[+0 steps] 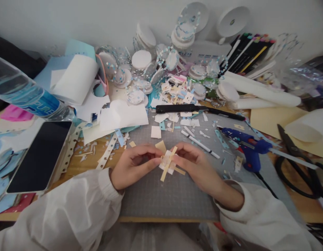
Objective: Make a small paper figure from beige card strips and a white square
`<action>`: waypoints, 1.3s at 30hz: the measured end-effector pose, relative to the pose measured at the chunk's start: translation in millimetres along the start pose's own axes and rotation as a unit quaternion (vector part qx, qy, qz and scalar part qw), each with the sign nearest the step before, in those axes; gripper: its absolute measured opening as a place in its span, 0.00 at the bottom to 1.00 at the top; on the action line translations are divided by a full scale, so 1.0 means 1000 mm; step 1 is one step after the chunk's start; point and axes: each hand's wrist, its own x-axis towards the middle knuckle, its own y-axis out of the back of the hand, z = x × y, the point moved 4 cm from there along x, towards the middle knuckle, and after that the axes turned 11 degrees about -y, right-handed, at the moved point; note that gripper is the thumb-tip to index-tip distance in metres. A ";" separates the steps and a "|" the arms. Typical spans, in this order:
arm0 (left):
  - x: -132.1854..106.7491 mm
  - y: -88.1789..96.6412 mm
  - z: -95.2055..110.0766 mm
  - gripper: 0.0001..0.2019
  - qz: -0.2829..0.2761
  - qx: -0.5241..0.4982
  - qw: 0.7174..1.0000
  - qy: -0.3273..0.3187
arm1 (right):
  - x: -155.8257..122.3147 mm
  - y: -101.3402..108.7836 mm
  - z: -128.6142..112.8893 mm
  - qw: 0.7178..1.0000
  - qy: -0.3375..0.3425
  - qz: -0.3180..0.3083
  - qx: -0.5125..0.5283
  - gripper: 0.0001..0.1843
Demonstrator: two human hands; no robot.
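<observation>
The only open room is the bare grey cutting mat (pixel 166 198) in the lower centre, below the left hand (pixel 132 165) and right hand (pixel 195 164), which pinch a paper-strip piece (pixel 168 162). To the right, a blue glue gun (pixel 249 146) and black scissors (pixel 297 164) block the way. To the left lie a dark-screened phone (pixel 41 155) and a water bottle (pixel 28 94). Above, a pen (pixel 200 143), a black knife (pixel 177 108) and heaped foam discs (pixel 161 59) crowd the upper centre.

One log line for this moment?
left hand: pinches paper craft; right hand: same; below: cutting mat; near: glue gun
</observation>
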 end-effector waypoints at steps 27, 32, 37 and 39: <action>0.000 0.005 -0.002 0.03 0.060 -0.019 0.998 0.003 | -0.004 -0.003 0.000 0.999 0.034 0.010 -0.027 0.06; -0.002 0.005 -0.005 0.04 0.066 -0.028 0.997 0.032 | -0.004 -0.003 -0.001 0.999 0.036 0.001 -0.034 0.05; -0.001 0.004 -0.005 0.04 0.069 -0.035 0.995 0.061 | -0.006 -0.006 -0.001 0.996 0.064 -0.002 -0.054 0.05; -0.001 0.005 -0.006 0.04 0.084 -0.044 0.993 0.074 | -0.007 -0.006 0.000 0.997 0.059 0.000 -0.051 0.06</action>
